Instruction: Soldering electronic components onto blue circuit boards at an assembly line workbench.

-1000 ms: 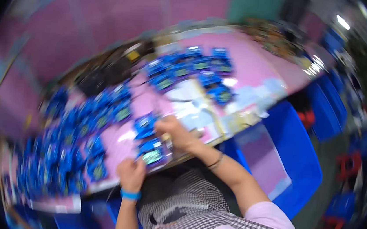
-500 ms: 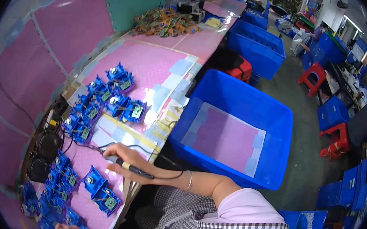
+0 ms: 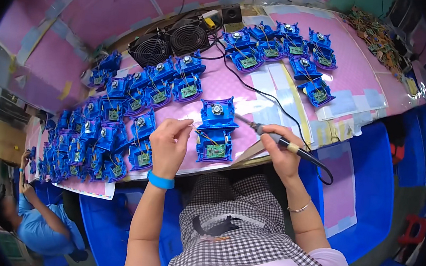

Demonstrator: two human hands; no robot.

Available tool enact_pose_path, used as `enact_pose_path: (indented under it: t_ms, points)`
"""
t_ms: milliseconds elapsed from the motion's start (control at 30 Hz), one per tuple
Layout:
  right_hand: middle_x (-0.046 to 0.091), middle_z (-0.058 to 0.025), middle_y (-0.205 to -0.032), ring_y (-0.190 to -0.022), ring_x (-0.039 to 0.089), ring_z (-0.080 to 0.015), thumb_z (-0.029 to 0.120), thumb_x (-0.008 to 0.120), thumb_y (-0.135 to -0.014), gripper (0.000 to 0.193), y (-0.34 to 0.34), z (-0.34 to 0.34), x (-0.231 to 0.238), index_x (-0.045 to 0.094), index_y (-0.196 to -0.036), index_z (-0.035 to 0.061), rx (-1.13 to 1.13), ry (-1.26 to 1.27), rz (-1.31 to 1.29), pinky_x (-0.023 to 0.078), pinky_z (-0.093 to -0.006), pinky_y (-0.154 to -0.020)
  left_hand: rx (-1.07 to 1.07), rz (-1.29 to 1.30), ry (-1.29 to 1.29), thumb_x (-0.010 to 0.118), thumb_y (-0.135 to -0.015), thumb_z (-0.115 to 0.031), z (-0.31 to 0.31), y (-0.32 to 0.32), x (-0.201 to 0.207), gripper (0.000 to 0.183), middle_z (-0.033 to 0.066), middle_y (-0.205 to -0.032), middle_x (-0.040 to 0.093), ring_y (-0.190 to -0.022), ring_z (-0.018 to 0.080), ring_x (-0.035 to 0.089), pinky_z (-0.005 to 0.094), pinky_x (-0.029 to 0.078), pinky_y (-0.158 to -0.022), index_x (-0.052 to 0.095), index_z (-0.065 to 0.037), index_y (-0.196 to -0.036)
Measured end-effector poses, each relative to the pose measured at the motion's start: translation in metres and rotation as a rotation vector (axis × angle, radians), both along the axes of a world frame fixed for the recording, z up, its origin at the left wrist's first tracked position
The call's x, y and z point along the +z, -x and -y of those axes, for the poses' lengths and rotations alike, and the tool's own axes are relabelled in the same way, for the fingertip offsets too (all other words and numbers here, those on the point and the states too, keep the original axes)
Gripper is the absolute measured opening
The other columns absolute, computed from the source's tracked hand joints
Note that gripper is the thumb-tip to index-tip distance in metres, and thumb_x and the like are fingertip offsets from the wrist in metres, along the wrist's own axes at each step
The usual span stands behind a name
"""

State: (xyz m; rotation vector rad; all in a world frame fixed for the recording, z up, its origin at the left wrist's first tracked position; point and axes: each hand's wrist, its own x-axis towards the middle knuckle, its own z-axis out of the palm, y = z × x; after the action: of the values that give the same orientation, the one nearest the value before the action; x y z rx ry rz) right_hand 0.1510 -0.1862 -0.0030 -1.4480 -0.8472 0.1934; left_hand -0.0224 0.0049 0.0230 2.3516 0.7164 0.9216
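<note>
Right in front of me on the pink bench lies an opened blue plastic housing [image 3: 216,118]. Its far half carries a round silver part, and its near half holds a green circuit board [image 3: 215,150]; thin wires run between the halves. My left hand [image 3: 170,141] is at the housing's left side, thumb and forefinger pinched together; what sits between them is too small to make out. Closed around a soldering iron [image 3: 301,152], my right hand [image 3: 284,152] is just right of the housing. The iron's tip points at the far half; contact cannot be told.
Several similar blue housings [image 3: 157,94] crowd the left and back of the bench. Two black fans [image 3: 189,38] stand behind. The iron's black cable crosses the bench. Circuit boards [image 3: 375,41] are heaped far right. Blue bins [image 3: 370,199] flank me; a co-worker in blue [image 3: 50,230] sits left.
The view has swung left and down to the bench. My left hand has come up beside one opened housing, and my right hand has brought the soldering iron to its other side.
</note>
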Motion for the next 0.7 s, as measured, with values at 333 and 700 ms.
enact_pose_path:
  t_ms: [333,700]
  points:
    - [0.068,-0.0061,-0.077,-0.063,0.063,-0.0082,0.009,0.069,-0.086,0.019,0.004,-0.027,-0.020,0.068,-0.102,-0.0010,0.061,0.032,-0.213,0.050,-0.0195,-0.056,-0.021,0.053,0.011,0.071,-0.076,0.000,-0.005,-0.031,-0.007,0.006,0.0060,-0.076,0.068,-0.057,0.0105,0.063,0.0235,0.046,-0.053,0.069,-0.002,-0.081]
    - [0.066,-0.0031,-0.067,-0.056,0.057,-0.0062,0.008,0.071,-0.083,0.016,0.003,-0.031,-0.025,0.071,-0.097,0.0005,0.025,-0.038,-0.223,0.042,-0.0200,-0.052,-0.028,0.026,-0.030,0.070,-0.073,0.000,-0.006,-0.037,-0.014,0.010,0.0062,-0.075,0.067,-0.058,0.0124,0.062,0.0251,0.047,-0.053,0.068,-0.002,-0.083]
